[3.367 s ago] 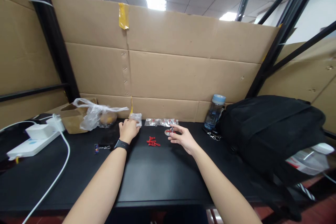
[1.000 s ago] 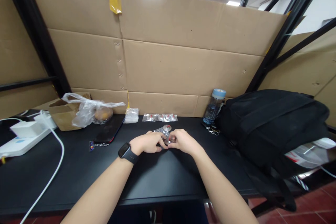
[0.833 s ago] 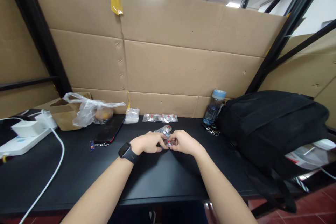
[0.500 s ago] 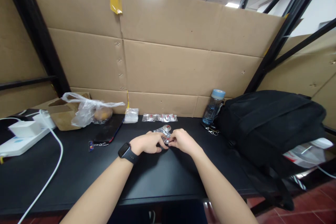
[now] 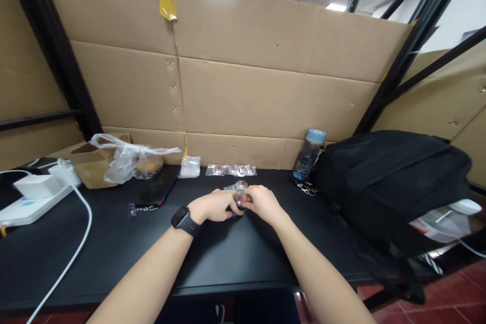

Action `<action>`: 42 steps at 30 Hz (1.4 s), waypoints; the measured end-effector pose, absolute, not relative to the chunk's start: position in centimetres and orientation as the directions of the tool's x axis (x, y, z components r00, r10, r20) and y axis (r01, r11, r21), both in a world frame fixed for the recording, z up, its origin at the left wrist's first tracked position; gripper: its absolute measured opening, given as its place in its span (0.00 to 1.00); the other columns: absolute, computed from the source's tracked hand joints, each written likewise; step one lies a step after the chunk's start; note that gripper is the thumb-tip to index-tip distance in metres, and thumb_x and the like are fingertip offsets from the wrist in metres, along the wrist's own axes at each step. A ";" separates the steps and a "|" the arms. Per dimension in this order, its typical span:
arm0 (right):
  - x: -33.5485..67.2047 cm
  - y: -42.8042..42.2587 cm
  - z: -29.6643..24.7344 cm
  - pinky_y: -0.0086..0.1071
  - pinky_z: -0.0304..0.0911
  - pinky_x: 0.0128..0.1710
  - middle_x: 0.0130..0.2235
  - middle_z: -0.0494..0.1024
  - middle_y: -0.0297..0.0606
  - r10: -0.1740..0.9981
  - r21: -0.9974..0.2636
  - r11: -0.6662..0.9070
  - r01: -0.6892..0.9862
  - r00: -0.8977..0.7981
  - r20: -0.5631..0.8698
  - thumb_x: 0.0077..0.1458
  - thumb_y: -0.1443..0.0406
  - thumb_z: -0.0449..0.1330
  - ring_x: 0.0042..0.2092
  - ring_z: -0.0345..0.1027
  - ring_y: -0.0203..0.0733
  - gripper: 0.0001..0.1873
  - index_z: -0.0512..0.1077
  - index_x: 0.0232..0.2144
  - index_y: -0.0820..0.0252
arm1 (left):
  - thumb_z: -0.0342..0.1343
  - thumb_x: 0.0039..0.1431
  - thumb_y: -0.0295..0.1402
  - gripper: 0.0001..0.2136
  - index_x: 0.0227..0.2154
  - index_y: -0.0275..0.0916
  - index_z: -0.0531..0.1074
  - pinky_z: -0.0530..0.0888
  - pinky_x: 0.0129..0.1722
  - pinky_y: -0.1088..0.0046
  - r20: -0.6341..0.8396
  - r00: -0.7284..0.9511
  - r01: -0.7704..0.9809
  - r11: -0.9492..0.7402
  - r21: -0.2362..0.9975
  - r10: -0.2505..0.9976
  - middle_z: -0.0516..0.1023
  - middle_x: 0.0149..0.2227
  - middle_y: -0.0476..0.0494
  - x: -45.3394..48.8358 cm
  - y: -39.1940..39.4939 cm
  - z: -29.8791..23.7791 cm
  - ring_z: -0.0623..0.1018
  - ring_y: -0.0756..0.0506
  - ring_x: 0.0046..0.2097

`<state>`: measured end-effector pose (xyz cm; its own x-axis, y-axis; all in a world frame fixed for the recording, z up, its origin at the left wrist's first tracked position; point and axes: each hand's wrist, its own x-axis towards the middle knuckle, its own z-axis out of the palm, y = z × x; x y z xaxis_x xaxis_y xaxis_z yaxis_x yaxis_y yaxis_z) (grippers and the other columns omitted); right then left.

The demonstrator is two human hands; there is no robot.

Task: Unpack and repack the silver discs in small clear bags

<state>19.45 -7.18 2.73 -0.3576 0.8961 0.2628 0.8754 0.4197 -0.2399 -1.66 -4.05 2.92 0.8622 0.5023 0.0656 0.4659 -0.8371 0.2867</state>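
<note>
At the middle of the black table, my left hand (image 5: pixel 216 206) and my right hand (image 5: pixel 261 202) meet over a small clear plastic packet (image 5: pixel 239 199) with something round, silvery and red-marked in it. The thumb and fingers of my right hand pinch its right side. My left fingers curl round its left side, and a dark watch sits on that wrist. Just beyond my fingertips lies another round, shiny piece (image 5: pixel 241 185) with a red mark, partly in crinkled clear film. Farther back, several similar clear packets (image 5: pixel 231 170) lie in a row near the cardboard wall.
A stack of clear bags (image 5: pixel 190 167) and a black phone (image 5: pixel 157 187) with a charm lie to the left. Beyond them are a tied plastic bag (image 5: pixel 129 159) and a white power strip (image 5: pixel 34 202). A blue-capped bottle (image 5: pixel 308 154) and a black backpack (image 5: pixel 391 187) stand right.
My right fingers have shifted slightly up and left around the packet. The packet between my hands has turned or tilted a little. My left hand stays nearly in place.
</note>
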 end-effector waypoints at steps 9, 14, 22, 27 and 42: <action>18.7 -5.9 1.9 0.31 0.54 0.34 0.39 0.77 0.34 0.888 -0.093 0.313 0.945 -0.257 0.382 0.47 0.56 0.73 0.40 0.71 0.42 0.19 0.70 0.34 0.56 | 0.56 0.56 0.27 0.19 0.45 0.58 0.80 0.67 0.60 0.65 0.056 0.857 0.488 -0.842 0.231 0.512 0.69 0.63 0.56 -1.5 -4.4 3.1 0.74 0.42 0.59; 18.0 -5.4 1.1 0.35 0.57 0.41 0.44 0.77 0.39 0.886 -0.027 0.251 0.968 -0.219 0.409 0.51 0.57 0.70 0.44 0.71 0.47 0.18 0.69 0.41 0.56 | 0.56 0.56 0.27 0.20 0.47 0.57 0.80 0.66 0.62 0.64 0.038 0.853 0.497 -0.833 0.244 0.520 0.62 0.68 0.56 -1.4 -4.3 2.8 0.72 0.41 0.61; 18.4 -5.0 1.4 0.35 0.57 0.40 0.44 0.78 0.40 0.879 -0.061 0.361 0.931 -0.317 0.355 0.54 0.55 0.67 0.44 0.71 0.47 0.19 0.69 0.44 0.56 | 0.54 0.54 0.24 0.20 0.44 0.52 0.80 0.65 0.63 0.70 0.116 0.846 0.462 -0.824 0.328 0.520 0.67 0.65 0.53 -2.0 -3.8 3.5 0.71 0.44 0.62; 20.0 -5.4 1.7 0.33 0.56 0.40 0.42 0.79 0.39 0.880 -0.141 0.379 0.915 -0.309 0.361 0.53 0.60 0.67 0.43 0.70 0.45 0.17 0.70 0.44 0.56 | 0.52 0.55 0.24 0.16 0.44 0.44 0.76 0.69 0.56 0.62 0.188 0.642 0.709 -0.669 0.224 0.743 0.80 0.46 0.43 -2.3 -3.1 3.2 0.78 0.41 0.51; 18.7 -5.2 1.0 0.32 0.55 0.38 0.34 0.81 0.33 0.919 -0.204 0.318 0.926 -0.247 0.308 0.55 0.62 0.65 0.40 0.74 0.43 0.15 0.70 0.46 0.52 | 0.51 0.62 0.32 0.12 0.43 0.46 0.77 0.70 0.51 0.66 0.094 0.691 0.680 -0.689 0.251 0.716 0.83 0.44 0.46 -1.8 -2.7 2.4 0.81 0.41 0.47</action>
